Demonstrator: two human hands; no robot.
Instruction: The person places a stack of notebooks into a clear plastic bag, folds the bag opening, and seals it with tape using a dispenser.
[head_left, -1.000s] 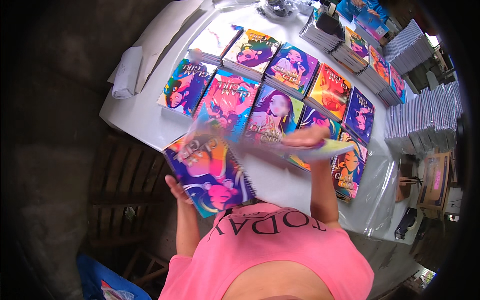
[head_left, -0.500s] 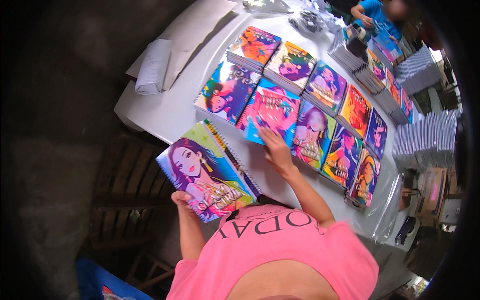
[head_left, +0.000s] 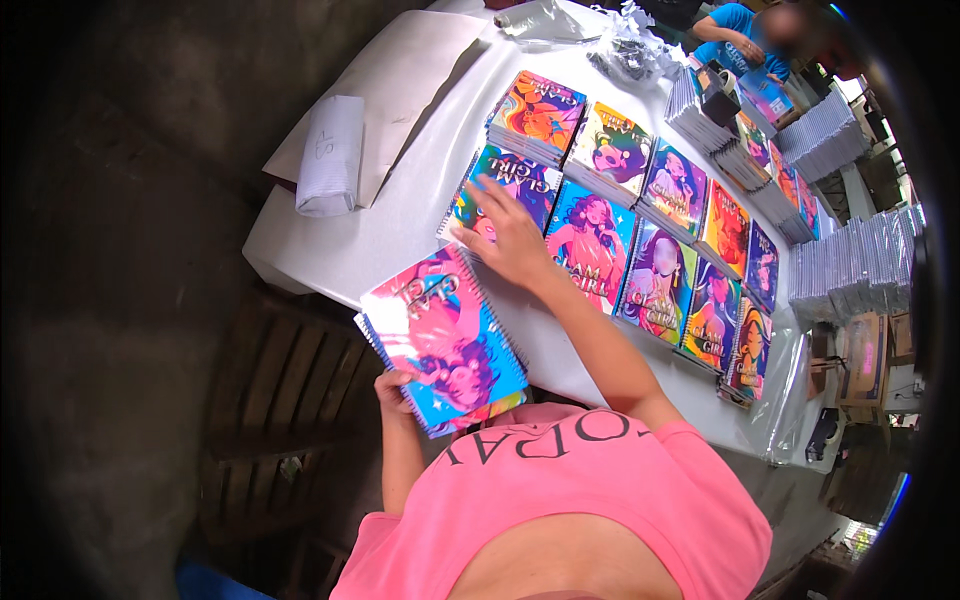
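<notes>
My left hand (head_left: 396, 393) grips a small bundle of spiral notebooks by the lower left edge, off the table's front side. Its top notebook (head_left: 445, 340) has a pink and blue cover with a purple-haired figure, turned upside down to me. The edge of another colourful cover shows underneath. Above the front left stack of blue and purple notebooks (head_left: 528, 178) is my right hand (head_left: 508, 238), fingers spread over its near left corner. Whether the fingertips touch the cover I cannot tell. To the right of that hand lies a stack topped by a pink and blue notebook (head_left: 590, 240).
Several more notebook stacks (head_left: 675, 185) stand in two rows on the white table (head_left: 400, 225). A white wrapped roll (head_left: 330, 160) rests on brown paper (head_left: 400, 70) at left. Tall notebook piles (head_left: 855, 260) stand at right. A person in blue (head_left: 735, 35) works at the far right.
My right hand has moved left from the pink and blue stack to the blue and purple one. A pink and blue notebook now tops the bundle in my left hand, covering the earlier green and purple one.
</notes>
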